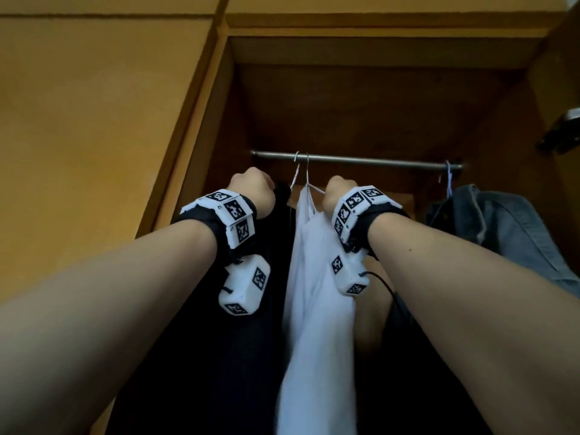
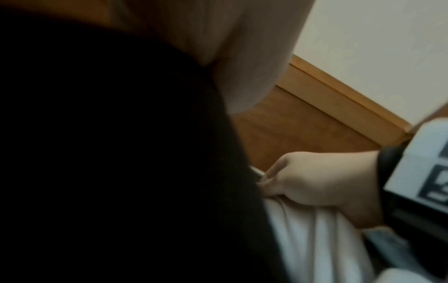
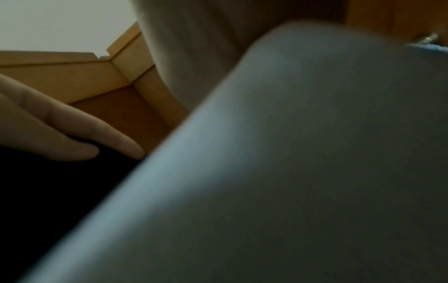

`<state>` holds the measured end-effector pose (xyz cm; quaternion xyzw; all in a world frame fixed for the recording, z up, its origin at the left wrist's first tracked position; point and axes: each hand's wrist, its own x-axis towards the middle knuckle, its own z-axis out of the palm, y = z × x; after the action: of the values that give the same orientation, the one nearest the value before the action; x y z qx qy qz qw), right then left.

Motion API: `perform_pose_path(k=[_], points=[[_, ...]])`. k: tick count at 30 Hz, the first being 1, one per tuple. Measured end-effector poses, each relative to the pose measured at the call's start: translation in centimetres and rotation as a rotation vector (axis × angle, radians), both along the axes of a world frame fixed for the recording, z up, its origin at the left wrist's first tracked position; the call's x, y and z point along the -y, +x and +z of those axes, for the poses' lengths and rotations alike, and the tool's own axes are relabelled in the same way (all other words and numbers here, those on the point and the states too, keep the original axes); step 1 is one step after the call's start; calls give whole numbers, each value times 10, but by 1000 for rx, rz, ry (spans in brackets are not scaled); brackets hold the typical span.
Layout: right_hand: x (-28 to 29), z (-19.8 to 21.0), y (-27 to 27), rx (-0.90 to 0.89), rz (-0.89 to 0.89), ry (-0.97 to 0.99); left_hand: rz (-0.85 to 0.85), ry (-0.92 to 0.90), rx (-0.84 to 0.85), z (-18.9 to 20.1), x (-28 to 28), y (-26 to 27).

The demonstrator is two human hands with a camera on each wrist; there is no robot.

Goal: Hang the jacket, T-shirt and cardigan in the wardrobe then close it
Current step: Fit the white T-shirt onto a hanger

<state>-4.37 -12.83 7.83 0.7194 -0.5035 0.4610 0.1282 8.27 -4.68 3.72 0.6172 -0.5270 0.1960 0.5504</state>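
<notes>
I look up into the open wardrobe at its metal rail [image 1: 361,159]. A black cardigan [image 1: 251,340] and a white T-shirt [image 1: 317,309] hang side by side from wire hangers hooked near the rail's left end. My left hand [image 1: 251,186] is on the cardigan's top. In the right wrist view its fingers [image 3: 60,130] lie fairly straight on the black cloth [image 3: 48,181]. My right hand [image 1: 337,191] grips the T-shirt's top at the hanger, fingers curled [image 2: 315,181] round the white cloth [image 2: 315,239]. A blue denim jacket [image 1: 502,221] hangs at the rail's right end.
A shut yellow-brown wardrobe panel [image 1: 94,120] fills the left. At the right edge stands an open door with a dark metal fitting [image 1: 561,130]. Bare rail runs between the T-shirt's hanger and the jacket's hanger [image 1: 448,177].
</notes>
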Motion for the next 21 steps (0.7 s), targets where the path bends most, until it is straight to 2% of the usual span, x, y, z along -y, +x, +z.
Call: perform_pose_path(k=[3, 8, 15, 17, 19, 21], points=[[3, 10, -9, -40, 14, -59, 13, -32, -67, 0, 5, 4], [5, 17, -26, 10, 9, -132, 120, -52, -107, 2, 10, 19], [-26, 16, -97, -41, -37, -182, 167, 0, -95, -2, 2, 5], [-44, 2, -120, -55, -69, -210, 196, -11, -9, -8, -1, -1], [-67, -17, -139, -100, -163, -252, 230, -102, 153, -16, -3, -10], [-93, -36, -157, -178, -316, -280, 123, -201, 270, -22, -10, -23]])
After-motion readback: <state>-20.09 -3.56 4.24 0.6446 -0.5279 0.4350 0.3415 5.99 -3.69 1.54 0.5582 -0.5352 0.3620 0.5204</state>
